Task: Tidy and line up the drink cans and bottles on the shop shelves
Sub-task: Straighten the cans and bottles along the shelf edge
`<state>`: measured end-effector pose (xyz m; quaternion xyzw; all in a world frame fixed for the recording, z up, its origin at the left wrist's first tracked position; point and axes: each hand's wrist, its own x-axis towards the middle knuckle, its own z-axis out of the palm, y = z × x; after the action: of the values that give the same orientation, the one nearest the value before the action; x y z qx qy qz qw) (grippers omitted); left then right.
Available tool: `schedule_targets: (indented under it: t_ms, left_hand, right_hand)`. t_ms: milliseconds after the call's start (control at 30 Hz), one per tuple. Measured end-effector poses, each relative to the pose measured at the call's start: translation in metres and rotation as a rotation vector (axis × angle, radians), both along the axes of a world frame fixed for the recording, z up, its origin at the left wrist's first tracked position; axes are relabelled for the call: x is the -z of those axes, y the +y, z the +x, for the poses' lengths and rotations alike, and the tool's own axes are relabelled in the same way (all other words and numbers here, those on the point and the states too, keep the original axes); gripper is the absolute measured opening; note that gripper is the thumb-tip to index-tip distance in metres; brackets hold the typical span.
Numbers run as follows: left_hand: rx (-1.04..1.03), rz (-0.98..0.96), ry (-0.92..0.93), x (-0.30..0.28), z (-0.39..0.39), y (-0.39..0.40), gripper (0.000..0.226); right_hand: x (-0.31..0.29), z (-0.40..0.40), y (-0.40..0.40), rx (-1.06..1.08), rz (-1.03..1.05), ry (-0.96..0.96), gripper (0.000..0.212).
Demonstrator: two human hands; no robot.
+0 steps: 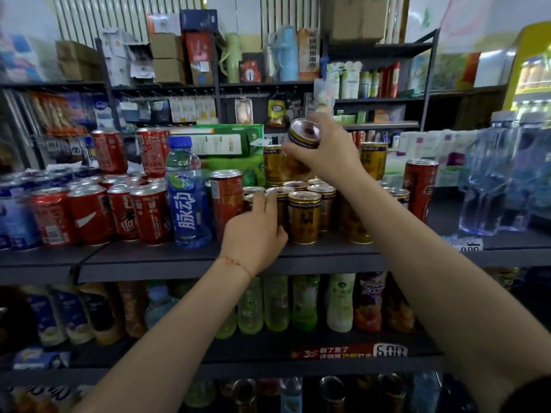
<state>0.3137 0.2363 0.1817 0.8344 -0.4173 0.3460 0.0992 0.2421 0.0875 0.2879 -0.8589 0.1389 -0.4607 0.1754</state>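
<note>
Several gold cans [304, 217] stand grouped on the dark top shelf [328, 251], with more stacked behind them. My right hand [326, 152] holds one gold can [304, 134] tilted in the air above the stack, its lid facing me. My left hand [256, 231] wraps around a gold can at the front left of the group, next to a tall red can [226, 201]. A blue bottle [186, 193] stands left of that, then several red cola cans [89, 214].
Clear water bottles [504, 180] and a tall red can [420, 189] stand on the right of the shelf. Green boxes [226, 144] lie behind the cans. The shelf below carries green, white and orange drink bottles [304, 302]. Higher shelves behind hold boxes and toiletries.
</note>
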Motion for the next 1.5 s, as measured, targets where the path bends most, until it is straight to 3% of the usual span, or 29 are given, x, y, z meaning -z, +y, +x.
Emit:
schedule_targets:
  t_ms: [167, 467, 667, 967, 1200, 1267, 1367, 1433, 1500]
  left_hand:
    - [0.005, -0.166, 0.043, 0.005, 0.004, -0.011, 0.047]
    - [0.115, -0.305, 0.102, 0.014, 0.012, -0.014, 0.045]
    - [0.106, -0.332, 0.108, 0.015, 0.012, -0.017, 0.044]
    - [0.094, -0.324, 0.064, 0.017, 0.011, -0.016, 0.045]
    - [0.129, -0.3, 0.084, 0.016, 0.008, -0.009, 0.055]
    - [0.158, -0.339, 0.039, 0.021, 0.006, 0.003, 0.053]
    - [0.158, -0.577, 0.001, 0.034, 0.006, 0.039, 0.031]
    - [0.111, -0.657, 0.045, 0.055, 0.014, 0.071, 0.022]
    - [0.02, -0.657, 0.169, 0.083, 0.023, 0.105, 0.028]
  right_hand:
    - [-0.003, 0.055, -0.012, -0.177, 0.1, 0.14, 0.076]
    - [-0.008, 0.111, -0.002, -0.273, 0.04, 0.401, 0.086]
    - [0.001, 0.118, 0.002, -0.33, 0.165, 0.388, 0.083]
    - [0.001, 0.112, 0.008, -0.306, 0.113, 0.415, 0.08]
    - [0.009, 0.105, 0.014, -0.306, 0.143, 0.413, 0.11]
    - [0.011, 0.093, 0.019, -0.279, 0.143, 0.285, 0.096]
    - [0.026, 0.063, 0.039, -0.276, 0.054, -0.096, 0.041]
    - [0.047, 0.038, 0.062, -0.396, 0.015, -0.274, 0.011]
    - [0.077, 0.019, 0.091, -0.548, 0.033, -0.271, 0.012]
